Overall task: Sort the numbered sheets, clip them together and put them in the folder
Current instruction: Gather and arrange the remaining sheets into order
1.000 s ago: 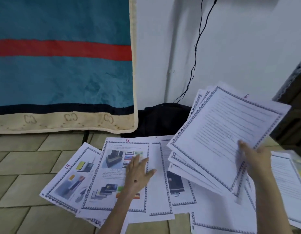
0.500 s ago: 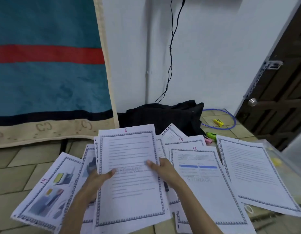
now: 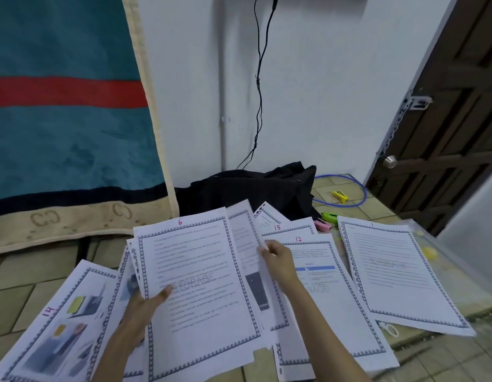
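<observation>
Numbered sheets with patterned borders lie spread over the tiled floor. My left hand (image 3: 145, 301) holds a stack of sheets from below, thumb on its top page, sheet 6 (image 3: 195, 271). My right hand (image 3: 278, 260) pinches the edge of another sheet (image 3: 243, 235) just behind the stack's right side. Sheet 14 (image 3: 57, 318) lies at the left, sheets 15 (image 3: 291, 228) and 12 (image 3: 319, 277) right of my hand, and sheet 1 (image 3: 396, 271) at the far right on a clear plastic folder (image 3: 438, 260).
Pink (image 3: 322, 225) and green (image 3: 331, 216) clips and a yellow stapler (image 3: 340, 196) lie beyond the sheets, near a blue cable loop (image 3: 360, 188). A black bag (image 3: 256, 188) sits against the white wall. A teal blanket (image 3: 68, 119) hangs at the left, a brown door (image 3: 443, 119) at the right.
The stack with sheet 6 came from my right hand into my left. My right hand let go of the stack's front and now pinches a sheet behind it. The view swung right.
</observation>
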The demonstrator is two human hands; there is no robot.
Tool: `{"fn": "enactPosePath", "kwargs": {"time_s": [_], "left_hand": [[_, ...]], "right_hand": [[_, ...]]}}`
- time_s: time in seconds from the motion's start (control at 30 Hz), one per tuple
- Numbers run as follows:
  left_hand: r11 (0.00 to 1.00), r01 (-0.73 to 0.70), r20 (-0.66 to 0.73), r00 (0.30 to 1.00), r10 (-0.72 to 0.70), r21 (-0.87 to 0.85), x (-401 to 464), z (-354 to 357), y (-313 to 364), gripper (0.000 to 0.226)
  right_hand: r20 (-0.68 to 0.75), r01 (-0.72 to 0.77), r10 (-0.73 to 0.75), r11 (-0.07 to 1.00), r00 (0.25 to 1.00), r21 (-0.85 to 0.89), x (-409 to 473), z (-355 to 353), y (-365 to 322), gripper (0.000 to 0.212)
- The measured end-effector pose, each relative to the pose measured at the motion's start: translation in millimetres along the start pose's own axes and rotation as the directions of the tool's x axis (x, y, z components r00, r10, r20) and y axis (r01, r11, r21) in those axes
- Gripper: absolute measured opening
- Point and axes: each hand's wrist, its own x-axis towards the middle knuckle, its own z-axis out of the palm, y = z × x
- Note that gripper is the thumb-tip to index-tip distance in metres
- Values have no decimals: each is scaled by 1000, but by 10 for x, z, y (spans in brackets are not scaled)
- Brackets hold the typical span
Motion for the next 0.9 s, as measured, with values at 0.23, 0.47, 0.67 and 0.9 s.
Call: {"fn": "enactPosePath", "kwargs": {"time_s": [0.23, 0.47, 0.67, 0.9], "left_hand": [[998, 4, 66, 998, 0, -55, -53, 24, 64, 42], [996, 38, 172, 985, -23, -85, -69, 105, 162, 41], [988, 17, 199, 980, 14, -152, -36, 92, 278, 35], [916, 166, 211, 973, -92, -366, -5, 194, 347, 18]], "right_hand": [[-477, 355, -312, 935, 822, 1, 117, -397, -417, 8], [-762, 498, -345, 866, 549, -33, 248, -768, -633, 23], [-775, 471, -323, 881, 542, -38, 242, -826, -585, 21], [-13, 264, -264, 959, 964, 104, -36, -280, -663, 14]]}}
